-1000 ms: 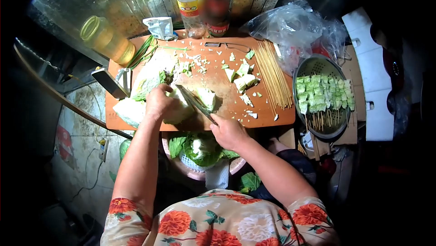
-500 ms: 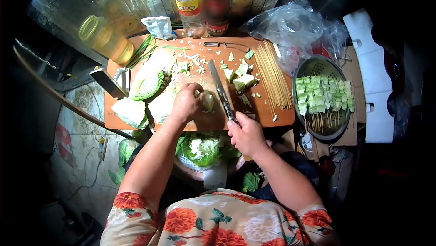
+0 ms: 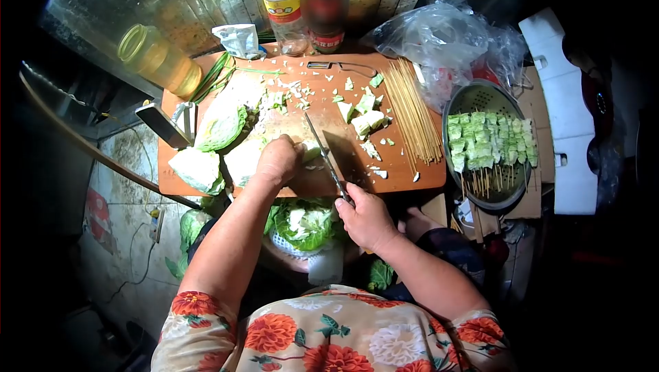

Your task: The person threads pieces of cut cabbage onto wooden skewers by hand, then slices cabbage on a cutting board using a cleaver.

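Observation:
My right hand [image 3: 368, 218] is wrapped round the handle of a knife [image 3: 325, 150], its blade slanting up and left over the orange cutting board [image 3: 405, 181]. Close to the blade's left side, my left hand [image 3: 280, 158] has its fingers curled on a pale cabbage piece [image 3: 311, 151], which they partly hide. Left of that hand lie a large cabbage leaf chunk [image 3: 221, 130] and a cut cabbage wedge [image 3: 198, 170]. Cut cabbage pieces [image 3: 368, 123] sit to the right of the blade, with small scraps scattered around.
Bamboo skewers [image 3: 410, 111] lie along the board's right side. A colander [image 3: 449, 108] beside it holds skewered cabbage [image 3: 491, 140]. At the back stand a clear bottle [image 3: 284, 12], a red-lidded jar [image 3: 325, 8] and a tilted jar of yellow liquid [image 3: 161, 63]. More cabbage [image 3: 302, 224] is below the board's edge.
The knife has shifted left toward my left hand, its blade turning more edge-on. My right hand has moved slightly down and left, while my left hand has moved slightly down and left on the cabbage piece.

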Demonstrator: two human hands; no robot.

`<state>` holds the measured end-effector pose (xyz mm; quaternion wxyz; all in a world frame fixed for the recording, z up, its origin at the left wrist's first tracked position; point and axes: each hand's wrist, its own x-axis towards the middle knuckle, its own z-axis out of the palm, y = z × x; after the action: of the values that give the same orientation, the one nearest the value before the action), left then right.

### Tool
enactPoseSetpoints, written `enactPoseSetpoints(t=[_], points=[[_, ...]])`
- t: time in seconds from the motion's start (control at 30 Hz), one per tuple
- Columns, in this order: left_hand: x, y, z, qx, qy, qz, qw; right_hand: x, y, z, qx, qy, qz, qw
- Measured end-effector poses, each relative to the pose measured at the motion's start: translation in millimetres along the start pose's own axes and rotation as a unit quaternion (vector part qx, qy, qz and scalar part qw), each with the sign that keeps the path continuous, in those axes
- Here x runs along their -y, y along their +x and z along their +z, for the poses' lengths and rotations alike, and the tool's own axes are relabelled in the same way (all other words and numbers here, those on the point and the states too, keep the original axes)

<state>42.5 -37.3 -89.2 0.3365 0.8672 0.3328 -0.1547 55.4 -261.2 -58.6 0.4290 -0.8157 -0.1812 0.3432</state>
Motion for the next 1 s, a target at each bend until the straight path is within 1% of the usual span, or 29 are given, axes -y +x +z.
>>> enactPoseSetpoints(t=[0.1,0.17,0.3,0.37,0.4,0.47,0.53,0.6,0.67,0.77,0.8,0.83,0.87,0.9,0.97,1.0], points=[[3,2,4,-0.002,0.006,0.007,1.0,5,-1,-4,0.019,-0.016,-0.009,1.0],[3,2,4,-0.007,0.009,0.006,1.0,6,-1,-4,-0.006,-0.1,-0.068,0.993],[0,2,3,-0.001,0.015,-0.005,1.0,16,5,-10,0.01,-0.078,-0.05,0.996],[-1,3,4,0.004,0.022,-0.005,1.0,10,13,-12,0.057,-0.097,-0.008,0.994],[-1,5,5,-0.001,0.022,-0.008,1.0,6,16,-11,0.056,-0.097,-0.008,0.994],[-1,4,5,-0.006,0.021,-0.011,1.0,-1,23,-4,0.059,-0.067,0.027,0.996],[-2,1,1,-0.001,-0.003,-0.025,1.0,-4,21,2,0.041,-0.052,0.023,0.998],[7,1,2,0.001,-0.026,-0.015,1.0,-16,21,7,0.022,-0.036,0.019,0.999],[9,0,-1,0.003,-0.049,-0.007,0.999,-33,25,14,0.028,0.059,0.067,0.996],[11,1,-9,0.012,-0.083,-0.03,0.996,-29,21,12,0.018,0.043,0.064,0.997],[18,5,-7,0.008,-0.07,-0.007,0.997,-25,18,11,0.019,0.044,0.065,0.997],[20,6,-6,0.003,-0.058,0.016,0.998,-17,13,7,0.018,0.039,0.045,0.998],[20,6,-5,0.004,-0.058,0.016,0.998,-8,8,3,0.016,0.034,0.024,0.999],[19,5,-6,0.01,-0.076,0.004,0.997,2,3,-1,0.016,0.034,0.024,0.999],[19,5,-5,0.016,-0.094,-0.007,0.995,19,-7,-7,0.002,-0.051,-0.062,0.997],[21,8,-2,0.01,-0.096,-0.01,0.995,21,-9,-7,0.002,-0.05,-0.062,0.997]])
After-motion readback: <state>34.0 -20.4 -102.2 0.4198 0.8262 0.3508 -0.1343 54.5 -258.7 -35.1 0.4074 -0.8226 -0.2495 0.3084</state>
